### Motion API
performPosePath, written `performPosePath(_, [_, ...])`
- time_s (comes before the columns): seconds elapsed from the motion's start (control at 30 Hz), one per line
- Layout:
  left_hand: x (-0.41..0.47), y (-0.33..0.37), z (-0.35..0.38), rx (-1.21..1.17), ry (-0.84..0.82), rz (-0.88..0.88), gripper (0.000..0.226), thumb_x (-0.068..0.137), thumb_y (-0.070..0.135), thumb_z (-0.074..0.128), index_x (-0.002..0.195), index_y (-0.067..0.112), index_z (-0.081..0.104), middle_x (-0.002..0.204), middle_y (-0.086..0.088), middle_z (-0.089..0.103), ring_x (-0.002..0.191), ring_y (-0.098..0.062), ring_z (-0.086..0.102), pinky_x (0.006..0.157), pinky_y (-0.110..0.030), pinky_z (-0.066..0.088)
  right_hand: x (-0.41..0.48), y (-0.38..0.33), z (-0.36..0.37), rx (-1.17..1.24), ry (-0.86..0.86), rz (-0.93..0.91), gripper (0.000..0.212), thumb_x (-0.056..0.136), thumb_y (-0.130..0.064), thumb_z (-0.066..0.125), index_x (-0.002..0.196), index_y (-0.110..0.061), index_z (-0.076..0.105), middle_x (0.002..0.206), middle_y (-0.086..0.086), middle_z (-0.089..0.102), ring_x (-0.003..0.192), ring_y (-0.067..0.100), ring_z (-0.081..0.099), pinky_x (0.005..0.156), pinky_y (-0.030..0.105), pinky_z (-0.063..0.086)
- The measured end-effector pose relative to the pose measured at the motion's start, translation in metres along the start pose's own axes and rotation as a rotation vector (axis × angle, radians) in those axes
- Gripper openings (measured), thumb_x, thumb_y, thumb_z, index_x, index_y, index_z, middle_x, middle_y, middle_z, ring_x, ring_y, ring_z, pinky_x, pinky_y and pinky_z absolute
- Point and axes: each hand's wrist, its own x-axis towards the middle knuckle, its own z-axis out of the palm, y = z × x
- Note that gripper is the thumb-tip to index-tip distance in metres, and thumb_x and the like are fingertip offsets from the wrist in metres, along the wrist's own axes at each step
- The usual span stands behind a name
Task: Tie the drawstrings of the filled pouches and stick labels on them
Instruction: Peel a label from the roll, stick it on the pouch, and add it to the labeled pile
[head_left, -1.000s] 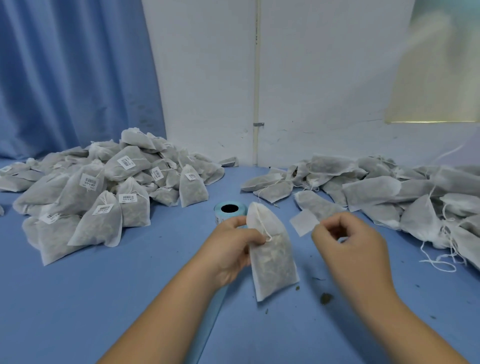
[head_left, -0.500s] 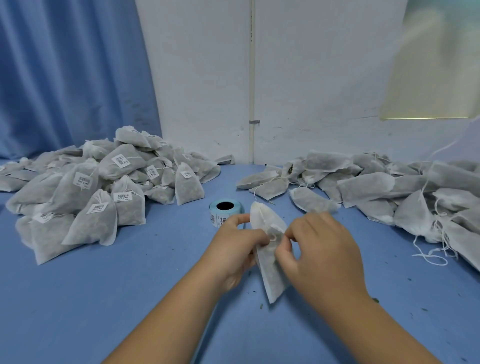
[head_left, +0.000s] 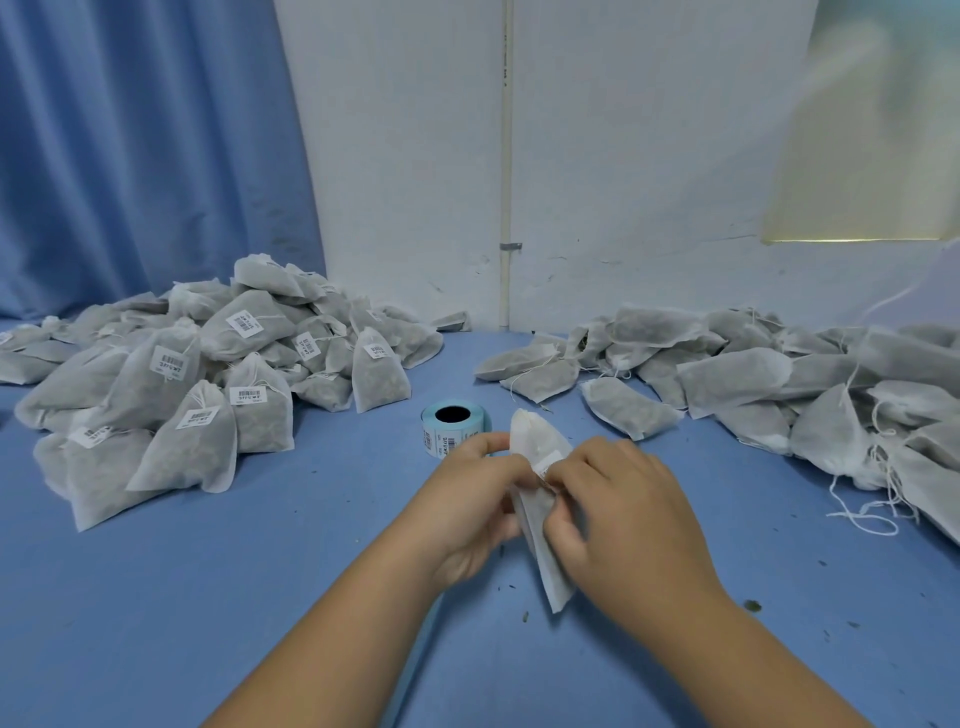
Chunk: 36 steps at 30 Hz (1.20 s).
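One pouch (head_left: 532, 439) in two hands (head_left: 470, 512) (head_left: 626, 519)

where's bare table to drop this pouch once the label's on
Widest bare table is near left, between the labelled pile and the left hand gripping the pouch. A narrower patch lies near right, before the unlabelled pile. Crowded: both piles, and loose strings trailing right.

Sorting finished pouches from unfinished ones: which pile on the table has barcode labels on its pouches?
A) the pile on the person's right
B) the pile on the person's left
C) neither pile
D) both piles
B: the left pile has white barcode labels stuck on many of its pouches, while the right pile shows only bare pouches with loose drawstrings.
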Motion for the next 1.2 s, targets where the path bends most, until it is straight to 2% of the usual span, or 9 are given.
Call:
performPosePath(0.07, [-0.001, 0.003, -0.001, -0.040, -0.030, -0.010, 0.038, 0.085, -0.015, 0.039, 0.119, -0.009, 0.055, 0.090, -0.021, 0.066, 0.071, -0.027, 0.067, 0.066, -0.035, 0.060, 0.000, 0.000, -0.003, 0.010, -0.067, -0.005, 0.007, 0.070, -0.017, 0.067, 0.078, -0.016, 0.067, 0.076, -0.003, 0.059, 0.068, 0.022, 0.054, 0.060, 0.039, 0.048])
performPosePath(0.23, [-0.004, 0.003, -0.002, -0.064, -0.031, -0.013, 0.035, 0.085, -0.016, 0.036, 0.109, -0.008, 0.060, 0.092, -0.024, 0.066, 0.067, -0.026, 0.068, 0.058, -0.033, 0.060, -0.002, 0.003, -0.005, 0.074, -0.281, 0.002, 0.046, 0.078, -0.053, 0.034, 0.096, -0.024, 0.067, 0.092, -0.010, 0.054, 0.086, 0.014, 0.051, 0.078, 0.035, 0.041])
performPosePath(0.4, [-0.004, 0.003, -0.004, -0.079, -0.033, 0.004, 0.033, 0.091, -0.008, 0.048, 0.125, -0.012, 0.051, 0.101, -0.026, 0.066, 0.085, -0.031, 0.067, 0.069, -0.036, 0.060, -0.004, 0.007, -0.005, 0.207, -0.239, -0.025, 0.043, 0.082, -0.056, 0.041, 0.099, -0.031, 0.071, 0.096, -0.014, 0.055, 0.091, 0.010, 0.051, 0.081, 0.032, 0.040])
performPosePath(0.57, [-0.004, 0.002, -0.006, 0.064, -0.042, 0.053, 0.039, 0.086, -0.017, 0.056, 0.123, -0.004, 0.056, 0.107, -0.025, 0.071, 0.092, -0.032, 0.071, 0.074, -0.035, 0.060, -0.001, 0.012, -0.002, 0.657, -0.046, 0.389, 0.009, 0.081, -0.043, 0.067, 0.085, -0.035, 0.066, 0.091, -0.020, 0.060, 0.095, -0.001, 0.056, 0.076, 0.007, 0.035])
performPosePath(0.7, [-0.007, 0.000, -0.007, 0.190, -0.113, 0.091, 0.041, 0.084, -0.013, 0.062, 0.122, 0.002, 0.057, 0.100, -0.021, 0.074, 0.088, -0.028, 0.071, 0.077, -0.033, 0.059, 0.002, 0.020, -0.002, 0.847, -0.133, 0.697, 0.023, 0.075, -0.034, 0.078, 0.094, -0.030, 0.066, 0.089, -0.011, 0.064, 0.078, 0.001, 0.059, 0.068, 0.017, 0.043])
performPosePath(0.87, [-0.008, -0.005, -0.005, 0.320, -0.180, 0.057, 0.046, 0.074, 0.007, 0.073, 0.118, 0.010, 0.061, 0.104, -0.013, 0.075, 0.096, -0.028, 0.072, 0.084, -0.038, 0.059, 0.000, 0.024, -0.003, 0.997, -0.189, 0.787, 0.014, 0.081, -0.024, 0.075, 0.077, -0.012, 0.072, 0.073, 0.005, 0.072, 0.061, 0.011, 0.061, 0.057, 0.027, 0.048])
performPosePath(1.0, [-0.010, -0.008, -0.004, 0.406, -0.244, -0.030, 0.012, 0.088, 0.008, 0.072, 0.097, 0.015, 0.074, 0.094, -0.007, 0.076, 0.081, -0.018, 0.072, 0.065, -0.027, 0.057, 0.001, 0.025, -0.001, 0.973, -0.116, 0.849, 0.030, 0.085, -0.031, 0.069, 0.075, -0.003, 0.067, 0.070, 0.009, 0.069, 0.059, 0.013, 0.057, 0.056, 0.028, 0.046])
performPosePath(1.1, [-0.010, -0.009, -0.005, 0.443, -0.278, -0.036, 0.014, 0.089, 0.006, 0.070, 0.089, 0.018, 0.076, 0.089, -0.003, 0.076, 0.076, -0.014, 0.072, 0.062, -0.021, 0.054, 0.001, 0.021, 0.002, 0.942, -0.130, 0.886, 0.042, 0.087, -0.038, 0.066, 0.072, 0.001, 0.061, 0.060, 0.003, 0.063, 0.054, 0.012, 0.053, 0.053, 0.027, 0.043])
performPosePath(1.2, [-0.010, -0.007, -0.006, 0.454, -0.289, -0.015, 0.012, 0.082, 0.013, 0.073, 0.092, 0.020, 0.075, 0.089, -0.001, 0.075, 0.075, -0.012, 0.070, 0.060, -0.019, 0.052, 0.001, 0.020, 0.007, 0.955, -0.145, 0.933, 0.050, 0.087, -0.043, 0.063, 0.079, 0.006, 0.059, 0.067, 0.010, 0.063, 0.059, 0.017, 0.054, 0.059, 0.033, 0.044])
